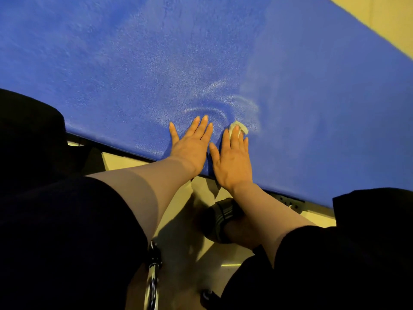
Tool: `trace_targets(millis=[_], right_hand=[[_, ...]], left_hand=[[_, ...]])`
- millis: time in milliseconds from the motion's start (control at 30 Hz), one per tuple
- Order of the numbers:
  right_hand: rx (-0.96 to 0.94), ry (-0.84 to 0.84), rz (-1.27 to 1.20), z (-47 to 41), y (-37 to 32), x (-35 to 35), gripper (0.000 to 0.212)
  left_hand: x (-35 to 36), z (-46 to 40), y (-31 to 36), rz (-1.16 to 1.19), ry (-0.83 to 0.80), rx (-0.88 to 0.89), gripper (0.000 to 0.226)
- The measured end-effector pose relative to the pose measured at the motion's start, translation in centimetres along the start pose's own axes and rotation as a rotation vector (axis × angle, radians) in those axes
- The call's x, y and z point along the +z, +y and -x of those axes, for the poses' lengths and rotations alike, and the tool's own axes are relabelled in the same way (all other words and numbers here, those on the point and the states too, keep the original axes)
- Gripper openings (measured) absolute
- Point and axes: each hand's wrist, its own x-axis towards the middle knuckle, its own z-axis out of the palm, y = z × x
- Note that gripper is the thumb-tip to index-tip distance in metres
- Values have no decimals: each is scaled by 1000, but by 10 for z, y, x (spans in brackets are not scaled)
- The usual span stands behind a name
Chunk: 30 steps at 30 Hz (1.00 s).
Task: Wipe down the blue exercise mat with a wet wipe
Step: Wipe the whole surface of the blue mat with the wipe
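Pale flooring (178, 204) is being overlapped by the blue mat (201, 52) filling the head view. Near its front edge, the left hand (192, 144) is being laid flat, fingers straight, holding nothing. Just beside it, the white wipe (240, 127) is being pressed under the right hand's (232, 162) straightened fingers. A sandalled foot (221, 218) is being partly hidden beneath the right forearm.

Wet wipe (238, 128) mostly hidden under right-hand fingers (234, 139).
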Motion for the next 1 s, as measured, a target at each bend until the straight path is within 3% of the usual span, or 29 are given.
trace_targets(millis=[533, 800, 1000], right_hand=[[-88, 12, 96, -91, 25, -41, 67], [-66, 340, -124, -62, 24, -39, 57], [11, 85, -21, -90, 16, -33, 64]], left_hand=[[6, -2, -2, -8, 50, 4, 78], [4, -3, 0, 38, 65, 16, 77], [6, -3, -1, 27, 67, 10, 79]])
